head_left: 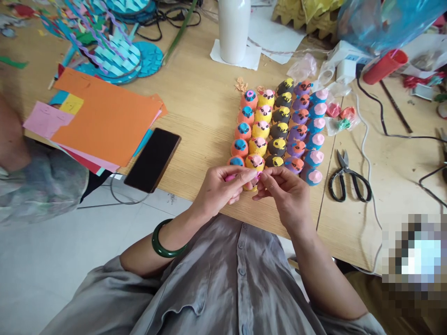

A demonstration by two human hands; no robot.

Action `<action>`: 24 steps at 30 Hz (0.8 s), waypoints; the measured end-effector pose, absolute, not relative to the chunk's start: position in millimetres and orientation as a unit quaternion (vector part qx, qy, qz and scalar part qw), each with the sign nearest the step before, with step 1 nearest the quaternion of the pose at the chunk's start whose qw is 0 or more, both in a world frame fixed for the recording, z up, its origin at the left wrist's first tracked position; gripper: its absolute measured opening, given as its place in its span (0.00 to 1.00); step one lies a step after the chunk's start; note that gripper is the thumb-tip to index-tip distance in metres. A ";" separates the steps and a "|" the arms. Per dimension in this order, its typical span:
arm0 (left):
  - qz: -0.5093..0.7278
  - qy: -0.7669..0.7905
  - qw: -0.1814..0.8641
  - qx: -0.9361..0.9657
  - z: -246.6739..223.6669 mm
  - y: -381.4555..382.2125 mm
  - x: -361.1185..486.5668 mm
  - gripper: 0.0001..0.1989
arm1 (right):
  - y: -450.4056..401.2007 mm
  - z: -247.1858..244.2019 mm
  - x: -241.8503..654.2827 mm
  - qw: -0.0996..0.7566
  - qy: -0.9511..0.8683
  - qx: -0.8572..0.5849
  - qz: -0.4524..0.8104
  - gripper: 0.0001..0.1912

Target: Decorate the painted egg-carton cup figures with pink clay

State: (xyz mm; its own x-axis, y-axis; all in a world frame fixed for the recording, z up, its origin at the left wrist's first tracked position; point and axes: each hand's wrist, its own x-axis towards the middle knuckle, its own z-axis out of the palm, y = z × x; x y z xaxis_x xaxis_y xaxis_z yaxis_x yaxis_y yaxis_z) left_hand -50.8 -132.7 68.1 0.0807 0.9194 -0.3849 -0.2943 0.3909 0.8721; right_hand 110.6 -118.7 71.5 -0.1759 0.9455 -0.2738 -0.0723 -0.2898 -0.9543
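My left hand (223,188), with a dark green bangle on its wrist, is closed around a bright pink lump of what looks like modelling clay (230,177). Thumb and fingers of my right hand (288,193) are pinched at the same pink clay, their tips nearly meeting the left thumb. Just beyond and partly under both hands stand rows of small round clay-covered figures: orange with blue tops (243,131), yellow with pink tops (261,129), black with yellow tops (280,129), purple with orange tops (297,132) and blue with pink tops (317,125). My fingers cover the nearest figures.
Black-handled scissors (349,179) lie to the right, near a white cable. Leftward are a phone (152,160) and stacked coloured paper (111,114). A white bottle (234,30), a red tube (386,66) and blue paper craft (117,58) stand farther back. Another person's arm (12,132) shows at left.
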 end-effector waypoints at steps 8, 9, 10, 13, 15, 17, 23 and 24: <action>0.453 0.514 0.648 0.334 69.0 -125.5 -53.8 0.16 | -114.5 72.2 106.8 0.394 -0.440 -0.489 0.642 0.17; 0.453 0.514 0.644 0.339 69.4 -124.7 -54.5 0.16 | -112.9 72.5 105.8 0.394 -0.439 -0.489 0.643 0.17; 0.454 0.517 0.638 0.347 69.9 -123.6 -55.6 0.17 | -110.4 72.9 105.0 0.393 -0.440 -0.490 0.642 0.17; 0.464 0.533 0.598 0.378 71.5 -116.0 -62.9 0.19 | -94.4 74.2 105.1 0.392 -0.462 -0.505 0.614 0.17; 0.482 0.537 0.578 0.383 71.8 -105.0 -70.1 0.18 | -75.4 74.7 106.8 0.400 -0.495 -0.525 0.565 0.15; 0.506 0.531 0.573 0.366 70.5 -88.8 -77.4 0.15 | -51.3 74.7 107.6 0.412 -0.531 -0.544 0.502 0.11; 0.572 0.515 0.550 0.325 54.3 -35.3 -86.0 0.11 | 16.7 73.0 91.7 0.396 -0.604 -0.566 0.397 0.06; 0.571 0.518 0.547 0.326 50.8 -29.6 -85.6 0.12 | 24.5 72.4 87.2 0.391 -0.614 -0.565 0.389 0.06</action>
